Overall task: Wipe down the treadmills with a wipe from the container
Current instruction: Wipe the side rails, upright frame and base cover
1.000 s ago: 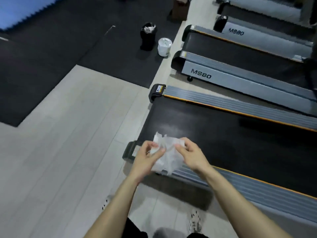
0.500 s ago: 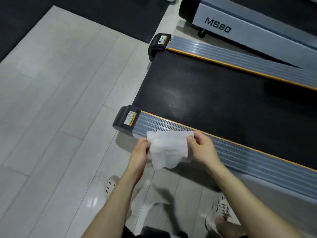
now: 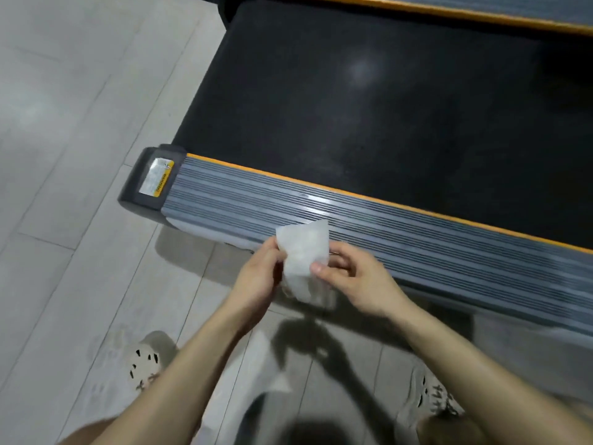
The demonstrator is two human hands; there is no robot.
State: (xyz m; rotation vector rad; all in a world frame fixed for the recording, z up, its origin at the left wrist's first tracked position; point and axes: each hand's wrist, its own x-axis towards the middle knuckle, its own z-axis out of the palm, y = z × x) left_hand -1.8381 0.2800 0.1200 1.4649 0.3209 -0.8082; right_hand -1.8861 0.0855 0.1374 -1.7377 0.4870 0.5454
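One head-worn wide-angle view, aimed steeply down and slightly forward from head level. Close under lens, centre frame: left hand [image 3: 256,281] and right hand [image 3: 356,281]. The treadmill side rail [image 3: 417,232] crosses diagonally behind, floor [image 3: 80,155] left.

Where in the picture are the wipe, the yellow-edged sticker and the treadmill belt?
wipe [image 3: 303,247], head view, on its white middle.
sticker [image 3: 156,181], head view, on its printed middle.
treadmill belt [image 3: 369,123], head view, on its bare black surface.
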